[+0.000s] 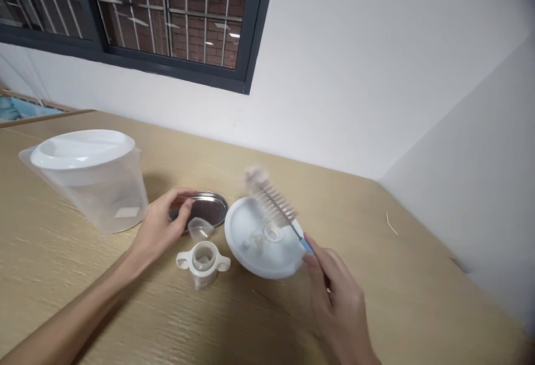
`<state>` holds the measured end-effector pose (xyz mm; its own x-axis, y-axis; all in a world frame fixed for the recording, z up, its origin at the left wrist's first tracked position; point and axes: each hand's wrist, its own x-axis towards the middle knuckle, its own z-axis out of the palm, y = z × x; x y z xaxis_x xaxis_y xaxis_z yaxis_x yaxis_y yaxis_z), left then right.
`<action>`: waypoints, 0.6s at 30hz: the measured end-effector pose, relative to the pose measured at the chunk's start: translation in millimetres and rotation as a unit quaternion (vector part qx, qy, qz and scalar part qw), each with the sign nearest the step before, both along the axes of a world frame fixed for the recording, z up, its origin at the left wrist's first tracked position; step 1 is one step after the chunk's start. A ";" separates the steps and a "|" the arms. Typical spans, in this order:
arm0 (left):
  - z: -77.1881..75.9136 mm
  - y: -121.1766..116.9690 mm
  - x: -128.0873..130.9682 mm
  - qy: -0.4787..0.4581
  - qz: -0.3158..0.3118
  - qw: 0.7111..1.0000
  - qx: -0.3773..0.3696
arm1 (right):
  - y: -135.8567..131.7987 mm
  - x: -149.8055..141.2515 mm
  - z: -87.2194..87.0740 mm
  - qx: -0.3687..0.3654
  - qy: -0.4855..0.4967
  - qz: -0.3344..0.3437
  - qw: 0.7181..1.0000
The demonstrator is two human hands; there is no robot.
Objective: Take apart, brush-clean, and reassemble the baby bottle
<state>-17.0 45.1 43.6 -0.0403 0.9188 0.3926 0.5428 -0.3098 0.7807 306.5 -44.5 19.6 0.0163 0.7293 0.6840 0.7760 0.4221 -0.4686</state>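
Note:
My right hand (pixel 334 287) is closed around the blue handle of a bottle brush (pixel 276 203). Its pale bristles, slightly blurred by motion, are raised over a white bowl (pixel 238 237) that has small clear pieces and a ring inside. At the left end of an oval metal tray (pixel 209 209) is my left hand (pixel 163 217), thumb and fingers apart around its rim; whether they touch it is hard to tell. A clear plastic cap (pixel 200 228) sits by the tray's near edge. In front of it stands a small white two-handled baby bottle (pixel 204 264), its top uncovered.
A translucent pitcher (pixel 96 186) with a white lid stands on the wooden table (pixel 167 320) at the left. A thin pale strip (pixel 390 223) lies to the right. White walls and a barred window (pixel 179 14) border the table's back.

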 end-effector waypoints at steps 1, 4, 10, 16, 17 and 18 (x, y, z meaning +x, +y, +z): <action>1.2 0.3 -1.5 0.004 0.000 1.000 -0.001 | 0.2 1.3 0.5 0.001 0.002 -0.011 1.000; 9.7 1.3 -7.3 0.034 0.000 0.999 -0.017 | 1.0 12.7 4.9 0.008 0.003 -0.050 0.999; 34.7 2.7 -35.1 0.138 -0.161 0.970 -0.120 | 0.0 30.9 17.9 -0.004 0.052 -0.164 0.985; 30.9 0.7 -52.3 0.248 -0.261 0.909 -0.210 | 2.1 29.3 16.0 -0.026 0.064 -0.166 0.984; 28.5 0.2 -50.4 0.254 -0.267 0.906 -0.207 | 2.7 29.1 15.0 -0.025 0.063 -0.161 0.985; 26.5 -0.2 -48.1 0.255 -0.275 0.905 -0.199 | 3.2 29.2 14.1 -0.026 0.064 -0.157 0.985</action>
